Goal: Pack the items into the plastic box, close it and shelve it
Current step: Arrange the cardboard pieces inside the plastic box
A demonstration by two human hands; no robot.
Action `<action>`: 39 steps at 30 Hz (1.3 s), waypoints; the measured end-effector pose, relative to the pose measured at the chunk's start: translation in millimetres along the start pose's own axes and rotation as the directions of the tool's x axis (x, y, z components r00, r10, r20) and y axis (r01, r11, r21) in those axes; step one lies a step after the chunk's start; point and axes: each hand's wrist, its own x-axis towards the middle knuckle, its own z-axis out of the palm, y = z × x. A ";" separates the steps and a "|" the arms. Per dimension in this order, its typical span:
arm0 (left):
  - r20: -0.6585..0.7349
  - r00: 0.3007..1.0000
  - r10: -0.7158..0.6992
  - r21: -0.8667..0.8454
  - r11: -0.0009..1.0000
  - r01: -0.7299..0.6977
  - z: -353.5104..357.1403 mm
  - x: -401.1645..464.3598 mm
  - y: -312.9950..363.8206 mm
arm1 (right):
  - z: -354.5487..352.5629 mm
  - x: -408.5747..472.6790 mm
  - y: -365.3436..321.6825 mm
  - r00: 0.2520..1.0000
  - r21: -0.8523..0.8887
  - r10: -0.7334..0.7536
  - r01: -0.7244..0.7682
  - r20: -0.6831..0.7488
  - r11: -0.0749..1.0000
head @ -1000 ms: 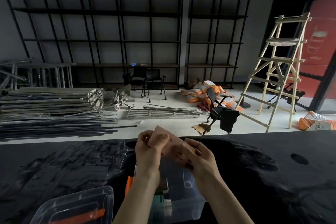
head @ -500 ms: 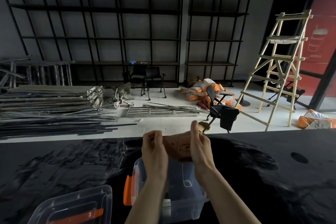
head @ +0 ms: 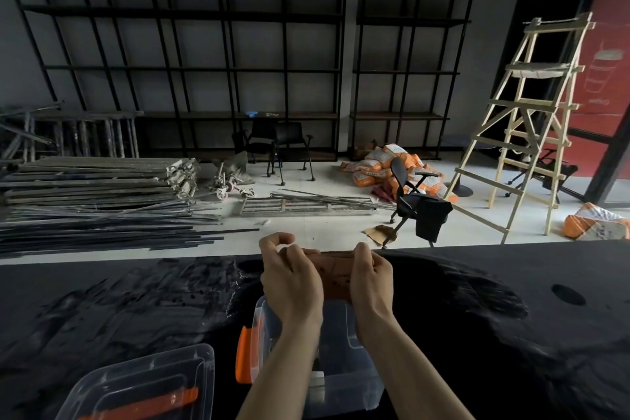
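Brown and papery, the packet (head: 335, 274) is sitting between our two hands, stretched flat from one to the other above the far end of the plastic box (head: 344, 348). We are holding its left edge with the left hand (head: 289, 278), whose fingers are curling over the packet's top while the forefinger and thumb are arching up in a loop just above it. We are gripping its right edge with the right hand (head: 371, 274), fingers folded over the top and the back of the hand facing us. Dark print is showing on the packet's face, too small to read.

The clear box is lying open directly under our wrists on the black desk (head: 477, 334), its orange latch (head: 243, 356) hanging at its left end. Something pale is showing inside through the wall, though we cannot tell what it is. The clear lid (head: 146, 382), with an orange handle (head: 150, 406) across it, is resting on the desk to the left of the box, near it but apart.

Beyond the desk, black shelving (head: 191, 54) is standing against the far wall, and a wooden ladder (head: 531, 126) is standing on the floor to the right.
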 end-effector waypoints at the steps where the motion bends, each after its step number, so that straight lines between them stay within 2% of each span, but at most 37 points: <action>1: 0.040 0.996 -0.075 -0.020 0.997 0.076 -2.2 0.5 0.7 | -1.4 1.8 0.6 0.998 0.006 0.042 -0.042 -0.043 0.999; 4: 0.257 0.926 -0.275 -0.232 0.913 0.336 -7.1 -1.4 -8.9 | -6.5 8.3 1.4 0.941 0.234 0.326 -0.297 -0.095 0.926; 6: 0.395 0.880 -0.263 -0.237 0.897 0.374 -8.9 -16.2 -13.7 | -5.2 6.4 3.4 0.918 0.292 0.395 -0.370 -0.030 0.882; 7: 0.439 0.866 -0.239 -0.210 0.910 0.357 -7.8 -24.7 -16.8 | -3.2 4.2 7.1 0.923 0.254 0.385 -0.375 0.011 0.891; 9: 0.409 0.889 -0.205 -0.159 0.943 0.291 -3.6 -34.1 -22.4 | -1.5 -2.7 15.9 0.944 0.039 0.322 -0.325 0.074 0.945; 11: 0.364 0.918 -0.158 -0.125 0.968 0.216 -5.6 -27.3 -25.9 | -7.0 -4.9 22.0 0.974 -0.157 0.203 -0.186 0.098 0.970; 12: 0.372 0.920 -0.123 -0.101 0.980 0.172 -8.6 -20.3 -27.2 | -12.8 -1.3 22.6 0.987 -0.196 0.125 -0.104 0.098 0.975; 14: 0.465 0.880 -0.093 -0.003 0.994 0.107 -15.1 -8.7 -29.3 | -23.5 6.7 18.7 0.992 -0.102 0.028 -0.016 0.121 0.995; 15: 0.526 0.844 -0.104 0.030 0.994 0.104 -15.6 -7.4 -30.0 | -25.0 7.4 15.6 0.984 -0.027 0.022 -0.017 0.178 0.999; 16: 0.573 0.810 -0.122 0.037 0.992 0.123 -14.4 -8.2 -30.8 | -22.5 4.8 13.1 0.965 0.014 0.035 -0.040 0.258 0.999; 18: 0.594 0.786 -0.170 -0.002 0.977 0.212 -9.6 -13.6 -29.9 | -15.1 -4.2 12.6 0.926 0.036 0.081 -0.101 0.368 0.994; 20: 0.594 0.788 -0.165 -0.039 0.972 0.233 -4.8 -18.8 -29.6 | -10.8 -8.2 17.7 0.921 0.064 0.112 -0.146 0.374 0.987; 22: 0.613 0.780 -0.130 -0.033 0.981 0.190 -2.8 -22.5 -28.1 | -12.0 -8.4 17.9 0.921 0.092 0.139 -0.184 0.365 0.979; 25: 0.620 0.778 -0.105 0.019 0.993 0.119 -1.7 -23.9 -26.4 | -14.6 -6.6 18.8 0.940 0.025 0.068 -0.081 0.335 0.996; 27: 0.651 0.746 -0.136 0.091 0.991 0.102 -3.6 -23.7 -29.4 | -21.0 -5.5 18.2 0.932 -0.057 0.085 -0.069 0.353 0.996; 29: 0.595 0.776 -0.210 0.155 0.977 0.145 -8.8 -19.6 -36.9 | -33.8 -1.1 17.6 0.963 -0.127 0.025 0.010 0.268 0.992; 31: 0.501 0.794 -0.345 0.219 0.938 0.269 -12.6 -16.1 -46.3 | -47.9 6.9 22.1 0.988 -0.347 -0.141 0.153 0.058 0.925; 32: 0.464 0.782 -0.415 0.280 0.907 0.315 -12.8 -15.6 -51.9 | -54.7 9.4 25.5 0.976 -0.530 -0.217 0.193 0.018 0.825; 33: 0.442 0.765 -0.468 0.365 0.873 0.323 -11.4 -15.5 -56.9 | -58.9 11.0 31.6 0.966 -0.689 -0.255 0.212 0.041 0.693; 35: 0.428 0.716 -0.552 0.537 0.792 0.290 -9.3 -18.1 -64.6 | -63.2 14.3 48.8 0.977 -0.845 -0.149 0.205 0.150 0.494; 37: 0.415 0.668 -0.618 0.652 0.714 0.254 -2.9 -20.4 -70.2 | -65.3 17.3 59.7 0.980 -0.873 0.034 0.160 0.197 0.461; 39: 0.432 0.595 -0.678 0.712 0.661 0.237 4.5 -24.7 -74.7 | -65.7 19.4 62.6 0.971 -0.867 0.114 0.130 0.209 0.482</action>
